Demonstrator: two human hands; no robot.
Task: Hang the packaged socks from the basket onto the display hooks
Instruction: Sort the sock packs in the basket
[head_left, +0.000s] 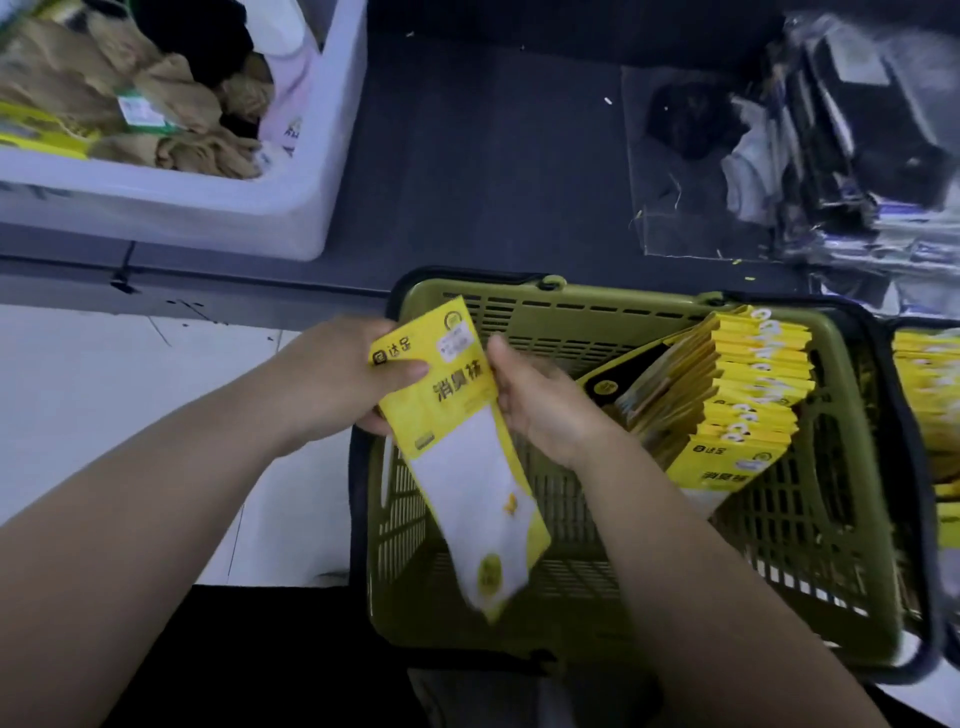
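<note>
An olive-green shopping basket (519, 304) with slotted walls stands on the floor. Over its left half both hands hold one yellow sock pack (457, 415), tilted, with its printed header toward the basket's far rim and its clear window, showing a white sock, pointing down at the near rim. The left hand (337, 374) pinches the pack's upper left edge, thumb across the front and fingers behind. The right hand (540, 405) grips the right edge the same way, thumb on the front beside the header print. The pack hangs above the basket and touches nothing else.

Inside the basket, against its right wall, a stack of yellow sock packs (737, 395) leans on edge, header holes lined up along the top; one black-headed pack lies at the left of that stack. The basket's left half shows bare mesh floor.

Just beyond the basket's right wall is a second stack of yellow packs (930, 410), blurred. Beyond the basket's far left corner sits a white plastic bin (218, 208) holding loose tan socks (166, 98) and dark and pale ones. Beyond the far right corner lie a clear plastic tray (675, 218) and a heap of bagged dark goods (862, 135).
</note>
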